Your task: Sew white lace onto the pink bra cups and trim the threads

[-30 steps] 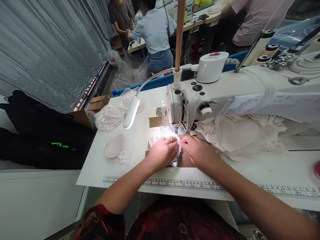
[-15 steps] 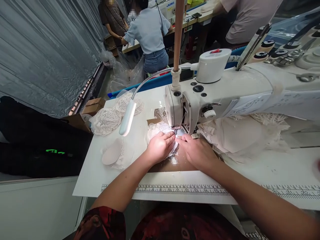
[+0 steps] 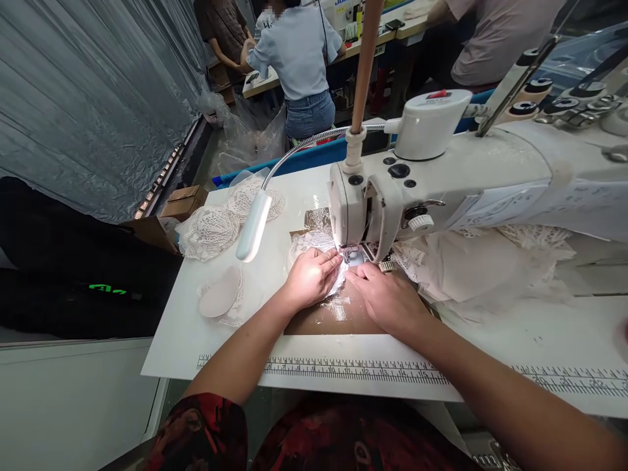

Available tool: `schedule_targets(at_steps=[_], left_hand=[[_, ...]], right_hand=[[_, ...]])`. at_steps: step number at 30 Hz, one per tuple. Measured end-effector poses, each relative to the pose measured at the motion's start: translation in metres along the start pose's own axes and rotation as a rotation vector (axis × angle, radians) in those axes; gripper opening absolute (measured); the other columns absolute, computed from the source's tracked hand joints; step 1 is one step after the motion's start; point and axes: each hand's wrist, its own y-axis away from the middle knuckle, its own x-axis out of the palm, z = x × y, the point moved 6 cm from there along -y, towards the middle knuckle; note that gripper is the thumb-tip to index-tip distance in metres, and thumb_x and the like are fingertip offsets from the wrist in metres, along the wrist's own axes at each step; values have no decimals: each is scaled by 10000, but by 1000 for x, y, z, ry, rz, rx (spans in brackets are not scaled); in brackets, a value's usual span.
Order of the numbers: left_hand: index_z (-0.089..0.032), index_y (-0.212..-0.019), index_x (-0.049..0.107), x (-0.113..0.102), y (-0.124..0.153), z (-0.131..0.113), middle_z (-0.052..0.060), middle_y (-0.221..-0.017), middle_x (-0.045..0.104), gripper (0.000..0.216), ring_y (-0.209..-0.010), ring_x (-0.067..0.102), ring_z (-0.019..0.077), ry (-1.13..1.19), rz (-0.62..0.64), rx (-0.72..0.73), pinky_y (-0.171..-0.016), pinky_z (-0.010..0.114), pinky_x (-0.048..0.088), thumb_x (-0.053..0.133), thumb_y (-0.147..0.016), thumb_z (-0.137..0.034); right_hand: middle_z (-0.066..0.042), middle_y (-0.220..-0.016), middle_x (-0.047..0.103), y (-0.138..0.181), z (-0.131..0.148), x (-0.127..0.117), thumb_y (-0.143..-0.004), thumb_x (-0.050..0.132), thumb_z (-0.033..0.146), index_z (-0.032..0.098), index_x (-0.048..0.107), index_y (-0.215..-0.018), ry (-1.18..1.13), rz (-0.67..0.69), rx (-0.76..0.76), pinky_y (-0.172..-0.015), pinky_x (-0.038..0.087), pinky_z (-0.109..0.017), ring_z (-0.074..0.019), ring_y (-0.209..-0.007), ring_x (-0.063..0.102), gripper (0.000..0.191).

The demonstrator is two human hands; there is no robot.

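Observation:
A white lace bra cup (image 3: 309,244) lies under the needle of the sewing machine (image 3: 347,209), brightly lit there. My left hand (image 3: 314,276) rests on its near side, with fingers together and fingertips pressing the lace close to the presser foot (image 3: 347,252). From the right, my right hand (image 3: 387,291) has its thumb and forefinger at the lace's edge, the other fingers curled beneath. Both hands are closed, though the fingertips' undersides are hidden. A narrow lamp (image 3: 254,226) on a bendable neck hangs left of the machine head.
More lace cups (image 3: 209,232) lie at the table's left, with a smooth pad (image 3: 220,292) nearer. Pale fabric and lace (image 3: 481,261) are heaped right of the needle. A printed ruler (image 3: 343,369) runs along the front edge. Other people (image 3: 299,55) sit beyond.
The view has shifted slightly. The lace has moved a little away from me under the needle, and the gap between my two hands' fingertips is a bit wider.

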Motion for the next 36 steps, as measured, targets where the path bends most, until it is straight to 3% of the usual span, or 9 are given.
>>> schedule_targets(at_steps=[8, 13, 15, 19, 22, 25, 27, 32, 36], left_hand=[[-215, -1276, 571, 1, 8, 3, 68, -1372, 527, 395, -1217, 444, 310, -122, 6, -169, -972, 493, 381, 403, -931, -310], [-236, -1242, 597, -8, 17, 6, 33, -1395, 511, 412, -1312, 380, 342, -36, 83, -240, -1068, 560, 287, 466, -852, -224], [-241, -1171, 643, -11, 25, 1, 12, -1379, 531, 403, -1331, 382, 328, 78, 141, -202, -1098, 557, 259, 517, -793, -184], [-238, -995, 706, -15, 48, -35, -1, -1264, 627, 324, -1318, 438, 255, 344, 282, 92, -1124, 475, 284, 542, -744, -117], [-206, -995, 694, -30, 62, -52, 42, -1183, 670, 322, -1239, 524, 216, 460, 154, 159, -1094, 411, 364, 501, -762, -96], [-173, -1054, 668, -44, 65, -46, 95, -1153, 673, 299, -1140, 591, 206, 445, -60, 36, -1018, 392, 455, 478, -825, -145], [-161, -1075, 658, -44, 62, -38, 108, -1155, 668, 282, -1138, 588, 215, 358, -114, -58, -991, 397, 479, 475, -862, -187], [-124, -1067, 654, -19, 41, -37, 120, -1188, 646, 277, -1138, 571, 253, 134, 31, 6, -998, 428, 465, 498, -877, -251], [-114, -1149, 613, -10, 32, -40, 125, -1256, 605, 328, -1144, 558, 253, 61, 79, 55, -983, 411, 469, 475, -886, -252]], right_hand=[[-54, -861, 621, 3, -5, 5, -844, 389, 76, 201, 656, -1113, -5, -30, -16, -605, 318, -309, -176, -673, 522, 400], [-66, -1068, 670, 7, -11, 5, -887, 363, 121, 183, 625, -1183, -181, -164, -81, -733, 454, -306, -198, -898, 616, 400], [-63, -1134, 664, 8, -16, 4, -901, 368, 162, 182, 630, -1177, -252, -192, -85, -764, 484, -301, -199, -983, 615, 381], [-59, -1119, 673, 12, -21, 2, -912, 366, 223, 200, 666, -1117, -316, -188, -70, -777, 510, -318, -203, -987, 622, 364], [-54, -1069, 682, 13, -20, -1, -914, 368, 239, 214, 678, -1087, -337, -176, -74, -776, 512, -323, -200, -961, 628, 356], [-52, -1038, 686, 13, -19, -2, -914, 371, 240, 214, 684, -1067, -334, -160, -65, -737, 510, -320, -201, -933, 631, 350], [-52, -1052, 686, 12, -18, -1, -917, 370, 242, 208, 683, -1071, -336, -150, -48, -723, 504, -317, -203, -938, 629, 351], [-64, -1123, 663, 12, -15, 1, -908, 380, 196, 193, 637, -1182, -288, -174, -86, -772, 463, -306, -203, -979, 597, 375], [-78, -953, 643, 10, -12, 8, -870, 376, 121, 202, 640, -1192, -109, -83, -94, -704, 399, -305, -207, -848, 562, 424]])
